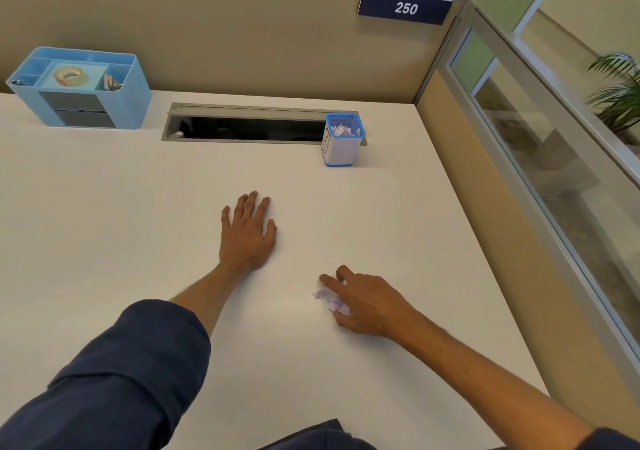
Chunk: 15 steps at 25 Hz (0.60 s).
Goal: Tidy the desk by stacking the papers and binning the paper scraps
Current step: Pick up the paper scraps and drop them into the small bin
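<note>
Item: crumpled paper scrap (329,299), near the desk (104,224) right edge, pinched in right hand (367,302) grip. Left hand (247,233): released, flat on desk. Bin (341,141): toward the far edge, straight ahead of the right hand, the nearer one.

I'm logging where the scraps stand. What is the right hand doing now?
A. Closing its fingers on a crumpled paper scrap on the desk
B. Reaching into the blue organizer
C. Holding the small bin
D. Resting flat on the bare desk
A: the right hand curls its fingers round the crumpled paper scrap on the desk.
</note>
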Tool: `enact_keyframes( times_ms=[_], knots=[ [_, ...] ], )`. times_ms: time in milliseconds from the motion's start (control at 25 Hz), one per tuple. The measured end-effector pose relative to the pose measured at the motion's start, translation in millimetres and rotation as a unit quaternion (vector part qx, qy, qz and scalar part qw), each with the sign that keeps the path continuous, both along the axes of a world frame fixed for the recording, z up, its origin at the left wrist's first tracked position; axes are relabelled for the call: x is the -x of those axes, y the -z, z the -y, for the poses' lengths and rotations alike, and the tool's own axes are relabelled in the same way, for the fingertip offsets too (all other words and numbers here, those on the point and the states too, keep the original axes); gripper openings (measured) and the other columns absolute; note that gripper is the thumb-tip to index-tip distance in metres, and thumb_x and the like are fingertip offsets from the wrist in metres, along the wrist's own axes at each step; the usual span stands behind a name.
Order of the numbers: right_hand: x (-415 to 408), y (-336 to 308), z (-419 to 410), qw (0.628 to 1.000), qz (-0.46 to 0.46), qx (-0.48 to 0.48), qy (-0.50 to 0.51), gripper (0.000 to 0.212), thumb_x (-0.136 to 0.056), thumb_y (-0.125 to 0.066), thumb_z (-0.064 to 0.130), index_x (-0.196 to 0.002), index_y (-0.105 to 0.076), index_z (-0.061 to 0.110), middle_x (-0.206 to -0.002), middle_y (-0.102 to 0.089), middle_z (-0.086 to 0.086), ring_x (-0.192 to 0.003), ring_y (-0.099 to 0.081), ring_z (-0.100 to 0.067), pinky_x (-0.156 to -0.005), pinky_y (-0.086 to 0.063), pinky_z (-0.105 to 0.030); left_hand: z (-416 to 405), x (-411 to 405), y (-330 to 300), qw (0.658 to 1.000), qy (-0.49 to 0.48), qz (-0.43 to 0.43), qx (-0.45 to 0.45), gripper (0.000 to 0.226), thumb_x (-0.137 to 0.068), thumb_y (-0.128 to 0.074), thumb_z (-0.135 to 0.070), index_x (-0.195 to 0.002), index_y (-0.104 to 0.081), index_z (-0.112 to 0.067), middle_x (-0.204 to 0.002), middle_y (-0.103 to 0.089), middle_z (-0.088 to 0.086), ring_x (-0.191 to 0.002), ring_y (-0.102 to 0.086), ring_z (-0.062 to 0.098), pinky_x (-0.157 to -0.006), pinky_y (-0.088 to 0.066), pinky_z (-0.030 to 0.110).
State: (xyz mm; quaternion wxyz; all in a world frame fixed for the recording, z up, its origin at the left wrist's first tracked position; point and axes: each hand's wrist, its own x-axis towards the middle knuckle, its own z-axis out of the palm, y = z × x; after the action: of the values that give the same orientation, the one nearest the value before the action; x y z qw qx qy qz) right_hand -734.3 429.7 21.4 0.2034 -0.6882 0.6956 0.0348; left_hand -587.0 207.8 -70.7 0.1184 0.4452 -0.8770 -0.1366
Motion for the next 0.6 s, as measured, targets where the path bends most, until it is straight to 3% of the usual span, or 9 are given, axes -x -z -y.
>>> enact_keyframes(
  times_ms=[80, 320, 440, 520, 600],
  knots=[
    [-5, -2, 6, 1.0, -0.004, -0.006, -0.018, 0.035, -0.094, -0.047, 0.022, -0.129, -0.049, 0.028, -0.111, -0.047, 0.008, -0.076, -0.05, -0.015, -0.066, -0.034, -0.025, 0, 0, 0, 1.0, 0.0, 0.004, -0.001, 0.06, -0.095, -0.021, -0.044, -0.15, -0.029, -0.023, -0.161, -0.022, 0.002, -0.149, -0.013, 0.02, -0.12, -0.008, 0.05],
    [-12, 2, 19, 0.996, -0.002, -0.085, 0.003, 0.029, -0.098, -0.042, 0.007, -0.121, -0.06, 0.012, -0.119, -0.052, -0.016, -0.101, -0.054, -0.035, -0.075, -0.039, -0.032, 0, 0, 0, 1.0, -0.002, 0.006, -0.003, 0.059, -0.095, -0.022, -0.044, -0.15, -0.03, -0.023, -0.161, -0.021, 0.001, -0.149, -0.013, 0.019, -0.12, -0.008, 0.05],
    [-15, 4, 20, 0.997, 0.001, -0.072, 0.001, 0.02, -0.099, -0.045, 0.011, -0.104, -0.063, 0.003, -0.105, -0.056, -0.014, -0.094, -0.056, -0.031, -0.072, -0.033, -0.027, 0, 0, -1, 1.0, -0.001, 0.005, -0.003, 0.059, -0.095, -0.022, -0.043, -0.15, -0.03, -0.023, -0.161, -0.022, 0.001, -0.149, -0.013, 0.019, -0.12, -0.007, 0.05],
    [-15, 4, 19, 0.998, 0.008, -0.059, -0.021, 0.026, -0.1, -0.048, 0.018, -0.1, -0.065, -0.002, -0.103, -0.059, -0.016, -0.092, -0.058, -0.03, -0.07, -0.027, -0.024, 0, 0, -1, 1.0, -0.002, 0.004, -0.006, 0.06, -0.095, -0.022, -0.043, -0.15, -0.03, -0.023, -0.161, -0.022, 0.002, -0.149, -0.013, 0.019, -0.12, -0.007, 0.05],
    [-11, 9, 17, 0.999, 0.026, -0.008, -0.035, 0.017, -0.093, -0.06, 0.012, -0.095, -0.071, 0.0, -0.097, -0.068, -0.017, -0.086, -0.065, -0.029, -0.061, -0.03, -0.02, -1, 0, -2, 1.0, -0.003, 0.001, -0.003, 0.06, -0.094, -0.022, -0.044, -0.15, -0.03, -0.023, -0.161, -0.022, 0.002, -0.149, -0.013, 0.019, -0.12, -0.007, 0.05]
  ],
)
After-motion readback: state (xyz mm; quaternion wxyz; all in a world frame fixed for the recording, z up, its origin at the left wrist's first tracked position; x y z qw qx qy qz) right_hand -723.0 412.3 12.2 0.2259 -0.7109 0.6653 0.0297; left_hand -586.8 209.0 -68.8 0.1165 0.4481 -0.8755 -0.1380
